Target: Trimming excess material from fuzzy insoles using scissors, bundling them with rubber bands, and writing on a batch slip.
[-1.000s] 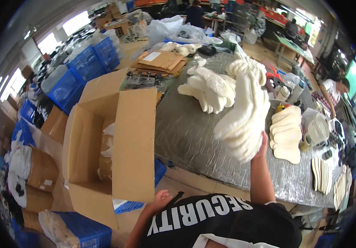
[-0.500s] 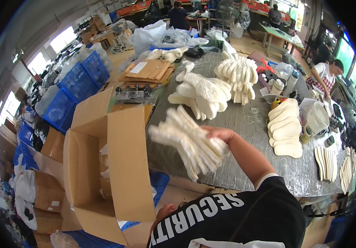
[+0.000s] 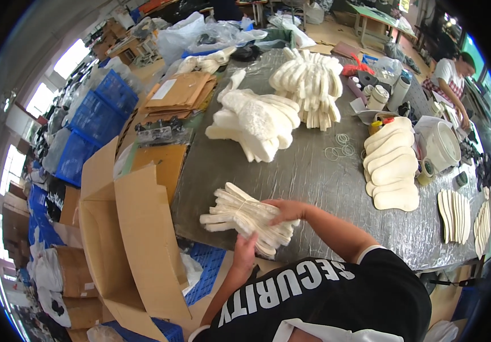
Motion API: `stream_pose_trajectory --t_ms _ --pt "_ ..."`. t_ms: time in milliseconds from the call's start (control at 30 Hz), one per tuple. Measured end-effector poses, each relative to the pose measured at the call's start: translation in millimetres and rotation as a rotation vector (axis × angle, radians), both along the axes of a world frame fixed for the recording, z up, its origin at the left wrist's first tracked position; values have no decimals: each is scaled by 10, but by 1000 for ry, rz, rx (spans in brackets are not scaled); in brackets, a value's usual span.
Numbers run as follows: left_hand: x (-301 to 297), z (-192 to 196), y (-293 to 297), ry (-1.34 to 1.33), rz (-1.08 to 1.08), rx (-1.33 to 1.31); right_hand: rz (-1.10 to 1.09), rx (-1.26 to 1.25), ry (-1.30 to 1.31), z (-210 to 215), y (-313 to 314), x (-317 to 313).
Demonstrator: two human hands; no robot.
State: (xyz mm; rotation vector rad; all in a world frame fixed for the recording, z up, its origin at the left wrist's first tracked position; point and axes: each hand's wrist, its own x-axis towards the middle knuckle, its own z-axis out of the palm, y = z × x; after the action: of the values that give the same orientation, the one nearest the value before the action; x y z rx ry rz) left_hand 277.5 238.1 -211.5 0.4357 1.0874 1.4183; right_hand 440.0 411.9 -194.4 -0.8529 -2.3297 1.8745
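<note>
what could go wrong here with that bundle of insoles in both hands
The bundle of insoles sits at the near edge of the table, with only the left hand and right hand steadying it, so loose ends might fan out or drop. The open cardboard box has a flap leaning inward that could catch the bundle.
</note>
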Motion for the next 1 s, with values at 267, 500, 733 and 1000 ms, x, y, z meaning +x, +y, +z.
stream_pose_trajectory --t_ms 267,500,733,1000 --pt "868 220 522 -36 -227 259 -132 1061 -194 1570 -227 874" --pt "1004 163 517 562 -1177 -165 -162 1114 -305 541 -604 1300" --pt "911 1055 1022 1437 -212 813 -305 987 -238 565 -700 1297" --pt "646 660 1188 1864 -837 493 -664 1042 -73 497 -1097 1464"
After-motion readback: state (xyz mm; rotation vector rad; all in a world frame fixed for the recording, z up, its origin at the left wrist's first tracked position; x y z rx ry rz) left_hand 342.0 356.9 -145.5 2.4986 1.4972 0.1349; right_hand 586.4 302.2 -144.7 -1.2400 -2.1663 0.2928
